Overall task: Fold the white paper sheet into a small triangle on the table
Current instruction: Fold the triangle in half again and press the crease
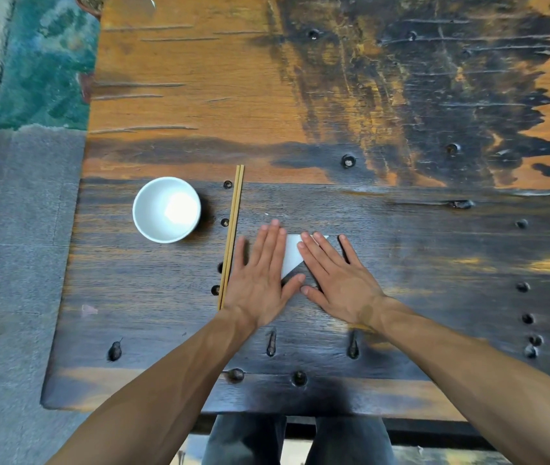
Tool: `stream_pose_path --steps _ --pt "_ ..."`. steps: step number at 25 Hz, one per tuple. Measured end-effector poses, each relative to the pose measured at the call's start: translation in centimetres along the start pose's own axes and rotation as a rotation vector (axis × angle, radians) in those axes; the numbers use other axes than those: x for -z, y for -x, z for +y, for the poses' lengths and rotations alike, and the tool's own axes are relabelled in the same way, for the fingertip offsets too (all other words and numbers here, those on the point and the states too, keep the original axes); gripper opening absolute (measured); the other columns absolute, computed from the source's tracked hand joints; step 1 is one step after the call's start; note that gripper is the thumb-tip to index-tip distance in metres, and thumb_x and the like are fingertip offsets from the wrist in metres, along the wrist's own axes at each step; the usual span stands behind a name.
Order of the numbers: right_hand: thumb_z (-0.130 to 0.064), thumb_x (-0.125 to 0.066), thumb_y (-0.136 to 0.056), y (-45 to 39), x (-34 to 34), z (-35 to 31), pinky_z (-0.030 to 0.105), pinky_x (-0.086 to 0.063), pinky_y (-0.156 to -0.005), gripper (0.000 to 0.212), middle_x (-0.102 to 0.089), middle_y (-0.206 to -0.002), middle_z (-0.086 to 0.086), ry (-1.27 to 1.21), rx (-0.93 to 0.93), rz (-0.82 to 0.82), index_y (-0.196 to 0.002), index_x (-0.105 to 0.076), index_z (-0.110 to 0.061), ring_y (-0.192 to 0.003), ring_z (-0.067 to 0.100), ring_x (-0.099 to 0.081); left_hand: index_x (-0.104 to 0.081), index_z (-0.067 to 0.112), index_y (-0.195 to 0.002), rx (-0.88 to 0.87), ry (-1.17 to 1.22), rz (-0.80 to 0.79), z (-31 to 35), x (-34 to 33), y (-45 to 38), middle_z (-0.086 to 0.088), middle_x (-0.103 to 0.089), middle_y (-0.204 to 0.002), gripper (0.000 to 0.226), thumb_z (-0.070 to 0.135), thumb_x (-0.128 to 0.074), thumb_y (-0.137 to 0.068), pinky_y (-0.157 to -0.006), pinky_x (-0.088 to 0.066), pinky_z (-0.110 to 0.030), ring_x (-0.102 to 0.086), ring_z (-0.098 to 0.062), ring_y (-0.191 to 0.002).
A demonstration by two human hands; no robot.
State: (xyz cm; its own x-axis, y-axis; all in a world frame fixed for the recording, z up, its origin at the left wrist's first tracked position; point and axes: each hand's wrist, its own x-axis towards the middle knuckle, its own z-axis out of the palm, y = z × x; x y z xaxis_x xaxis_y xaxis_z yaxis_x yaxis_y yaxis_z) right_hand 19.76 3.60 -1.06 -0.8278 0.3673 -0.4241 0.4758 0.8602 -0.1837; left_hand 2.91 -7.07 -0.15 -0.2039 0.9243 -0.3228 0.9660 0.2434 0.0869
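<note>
Head view: both hands, left (260,276) and right (337,280), lay flat and spread, gripping nothing, pressing the folded paper (292,255) onto the surface (434,263). Thin, light, slippery; best pinched at a corner.

On the worn dark-and-orange wooden table (401,129), the folded white paper triangle (292,255) lies flat near the front edge, between the left hand (260,280) and the right hand (337,280), both spread palm-down on the tabletop and overlapping its sides. Just left of the left hand lies a pair of slim wooden chopsticks (231,236), running front to back. Farther left, apart from them, stands a round white ceramic bowl (166,209).
</note>
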Motion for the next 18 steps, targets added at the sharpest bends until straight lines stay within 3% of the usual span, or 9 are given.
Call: stream_pose_path --steps 6,9,13,18 --pt "-0.058 -0.014 -0.099 -0.1 0.0 0.0 0.051 0.011 -0.119 0.075 0.024 -0.161 0.000 -0.012 0.013 -0.021 -0.152 0.019 -0.016 -0.146 0.016 0.025 0.021 0.010 -0.150 -0.086 -0.116 -0.138 -0.5 -2.2 3.2 -0.007 0.026 -0.160 0.076 0.060 0.002 -0.097 -0.119 0.002 -0.054 0.023 -0.021 -0.147" --pt "-0.057 -0.016 -0.099 0.0 0.2 0.1 0.052 0.010 -0.119 0.076 0.025 -0.160 0.000 -0.020 0.011 -0.027 -0.152 0.020 -0.016 -0.146 0.017 0.026 0.014 0.009 -0.152 -0.104 -0.150 -0.154 -1.3 -2.2 5.6 -0.009 0.022 -0.160 0.076 0.060 -0.003 -0.099 -0.119 0.000 -0.054 0.020 -0.023 -0.148" --pt "-0.057 -0.017 -0.100 -0.1 0.3 0.1 0.051 0.012 -0.119 0.076 0.025 -0.160 0.000 -0.023 0.013 -0.026 -0.152 0.020 -0.017 -0.145 0.016 0.027 0.003 0.006 -0.154 -0.070 -0.069 -0.039 -0.2 -1.1 4.3 -0.011 0.009 -0.163 0.074 0.056 -0.014 -0.102 -0.121 -0.003 -0.053 0.008 -0.025 -0.150" --pt "-0.056 -0.017 -0.100 0.0 0.6 0.0 0.050 0.013 -0.118 0.075 0.028 -0.159 -0.001 -0.026 0.019 -0.041 -0.152 0.020 -0.016 -0.145 0.015 0.028 0.014 0.007 -0.152 -0.196 -0.165 -0.142 0.7 -1.1 1.9 -0.010 0.025 -0.159 0.074 0.057 -0.005 -0.100 -0.119 -0.001 -0.052 0.023 -0.023 -0.146"
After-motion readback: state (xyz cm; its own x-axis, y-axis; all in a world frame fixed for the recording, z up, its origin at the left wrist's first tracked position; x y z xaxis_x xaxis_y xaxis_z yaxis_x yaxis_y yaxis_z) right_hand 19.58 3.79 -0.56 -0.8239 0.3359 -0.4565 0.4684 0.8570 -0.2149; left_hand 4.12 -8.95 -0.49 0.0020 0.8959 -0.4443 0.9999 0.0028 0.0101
